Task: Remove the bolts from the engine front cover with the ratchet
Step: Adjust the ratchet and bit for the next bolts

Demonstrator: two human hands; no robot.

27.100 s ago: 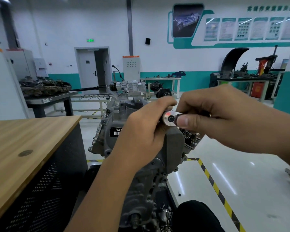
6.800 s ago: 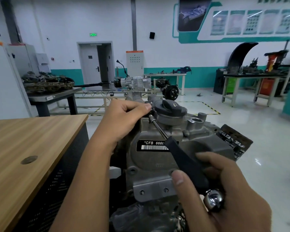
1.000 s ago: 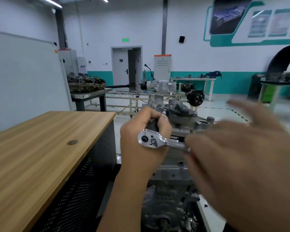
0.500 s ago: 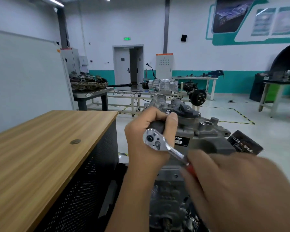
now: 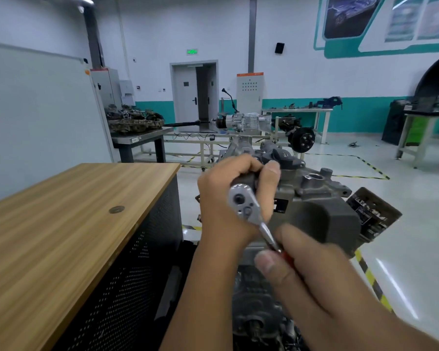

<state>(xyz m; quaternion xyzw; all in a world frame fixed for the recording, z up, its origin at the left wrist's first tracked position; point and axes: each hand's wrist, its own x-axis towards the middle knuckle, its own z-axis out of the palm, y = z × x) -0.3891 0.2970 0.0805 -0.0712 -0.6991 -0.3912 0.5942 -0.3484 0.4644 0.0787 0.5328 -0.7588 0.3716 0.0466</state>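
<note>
left hand [image 5: 228, 198] curls around the ratchet [image 5: 251, 214] head at the engine front cover [image 5: 322, 219]. right hand [image 5: 322, 279] grips the ratchet handle, fingers wrapped tight.

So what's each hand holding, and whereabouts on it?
Both hold the ratchet: left hand grips behind its head, right hand grips its red handle.

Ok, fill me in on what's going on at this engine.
A person is working a ratchet on the engine front cover. The left hand wraps around the ratchet's head, steadying it against the upper part of the cover, while the right hand grips the red handle lower down. The bolt itself is hidden behind the left hand, so how far it is out can't be told. A wooden-topped bench stands to the left.
</note>
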